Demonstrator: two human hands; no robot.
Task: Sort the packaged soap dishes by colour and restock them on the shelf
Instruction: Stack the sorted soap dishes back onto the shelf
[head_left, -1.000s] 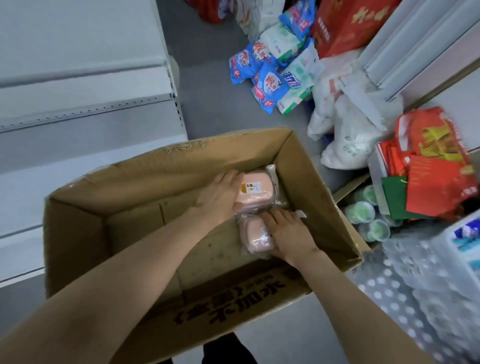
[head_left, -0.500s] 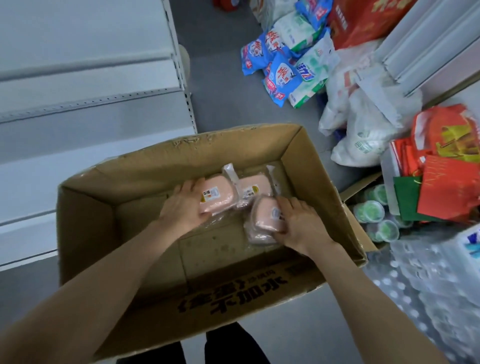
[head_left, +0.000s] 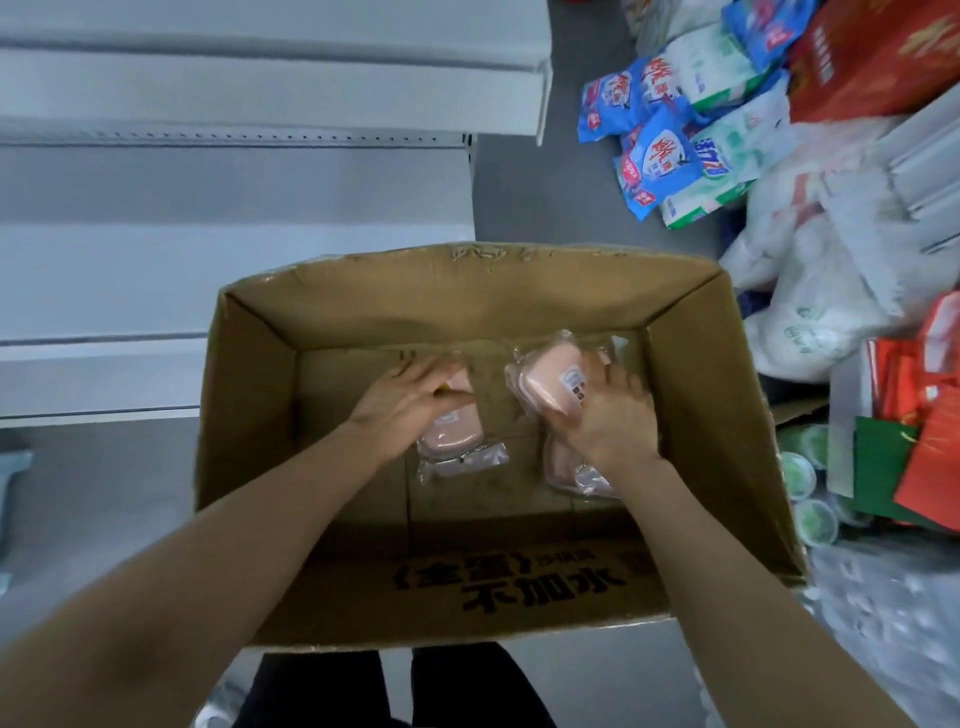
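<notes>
An open cardboard box (head_left: 717, 395) stands on the floor with several pink soap dishes in clear wrap inside. My left hand (head_left: 402, 402) grips one pink dish (head_left: 452, 434) near the box's middle; another wrapped dish (head_left: 467, 462) lies under it. My right hand (head_left: 608, 415) grips a tilted pink dish with a white label (head_left: 545, 382) towards the right wall. One more pink dish (head_left: 566, 467) lies beneath that hand, partly hidden by my wrist.
White shelf boards (head_left: 208, 218) run along the left. Blue and green detergent bags (head_left: 675, 130), white sacks (head_left: 810, 322), red packages (head_left: 924, 426) and green-lidded cups (head_left: 800, 473) crowd the floor on the right. My legs show below the box.
My left hand has carried its dish leftward to the box's middle. My right hand has lifted and tilted a dish by the right wall. The view has shifted right.
</notes>
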